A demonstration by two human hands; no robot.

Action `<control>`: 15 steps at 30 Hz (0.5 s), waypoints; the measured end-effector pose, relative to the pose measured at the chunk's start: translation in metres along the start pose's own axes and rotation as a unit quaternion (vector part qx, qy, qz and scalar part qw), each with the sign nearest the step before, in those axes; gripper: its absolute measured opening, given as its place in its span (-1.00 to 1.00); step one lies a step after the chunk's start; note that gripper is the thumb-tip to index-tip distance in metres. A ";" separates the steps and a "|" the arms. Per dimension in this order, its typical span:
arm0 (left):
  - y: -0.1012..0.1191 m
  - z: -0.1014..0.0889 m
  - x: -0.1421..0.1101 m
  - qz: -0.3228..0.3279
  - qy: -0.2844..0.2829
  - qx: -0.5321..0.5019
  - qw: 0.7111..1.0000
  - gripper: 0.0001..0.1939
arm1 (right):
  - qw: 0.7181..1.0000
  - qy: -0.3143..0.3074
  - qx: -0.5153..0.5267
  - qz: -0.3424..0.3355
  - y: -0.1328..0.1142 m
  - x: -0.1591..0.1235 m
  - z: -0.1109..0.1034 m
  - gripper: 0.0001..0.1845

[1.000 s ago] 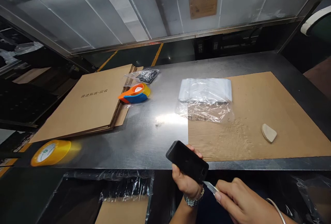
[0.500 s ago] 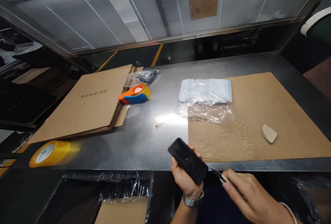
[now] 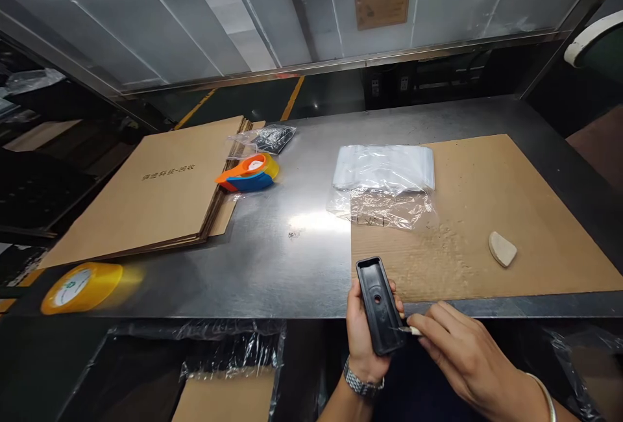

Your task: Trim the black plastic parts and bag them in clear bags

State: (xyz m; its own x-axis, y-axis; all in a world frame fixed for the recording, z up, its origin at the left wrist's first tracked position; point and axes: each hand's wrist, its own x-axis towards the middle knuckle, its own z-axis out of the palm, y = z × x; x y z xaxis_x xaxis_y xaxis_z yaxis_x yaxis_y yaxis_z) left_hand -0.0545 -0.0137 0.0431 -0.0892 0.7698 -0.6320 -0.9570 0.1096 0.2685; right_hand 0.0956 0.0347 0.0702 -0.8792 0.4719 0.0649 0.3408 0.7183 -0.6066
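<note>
My left hand (image 3: 364,334) grips a black plastic tray-like part (image 3: 379,305) upright, hollow side facing me, just below the steel table's front edge. My right hand (image 3: 457,357) pinches a small knife (image 3: 407,330), its tip touching the part's lower right edge. A metal watch sits on my left wrist and a bangle on my right.
On the steel table (image 3: 292,253) lie a cardboard sheet (image 3: 487,214) with a pale stone (image 3: 502,248), clear plastic bags (image 3: 384,178), an orange and blue tape dispenser (image 3: 248,173), a stack of flat cartons (image 3: 150,195) and a yellow tape roll (image 3: 80,287).
My left hand has turned the black part from lying slanted to upright with its hollow side toward me. My right hand has brought the knife tip up against the part's edge.
</note>
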 end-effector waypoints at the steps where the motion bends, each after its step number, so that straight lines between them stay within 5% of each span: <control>1: 0.000 0.000 0.000 -0.008 0.002 0.003 1.000 -0.45 | 1.000 -0.008 0.004 0.006 0.000 -0.001 0.000 -0.76; 10: -0.006 0.003 0.001 0.095 0.035 0.008 0.995 -0.52 | 1.000 -0.004 -0.016 0.025 -0.005 -0.007 -0.004 -0.74; 13: -0.010 0.002 0.001 0.243 0.065 -0.028 0.967 -0.58 | 0.999 0.019 -0.007 0.031 -0.012 -0.007 0.001 -0.72; 15: -0.010 0.004 0.000 0.376 0.072 -0.037 0.923 -0.57 | 0.999 0.041 -0.020 0.028 -0.015 -0.007 0.008 -0.69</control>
State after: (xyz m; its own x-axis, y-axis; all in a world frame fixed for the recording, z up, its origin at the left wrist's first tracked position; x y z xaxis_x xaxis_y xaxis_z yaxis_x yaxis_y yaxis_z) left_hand -0.0442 -0.0122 0.0429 -0.7659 0.5192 -0.3791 -0.6261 -0.4685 0.6233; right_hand 0.0934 0.0162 0.0724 -0.8285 0.5516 0.0967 0.4043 0.7086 -0.5783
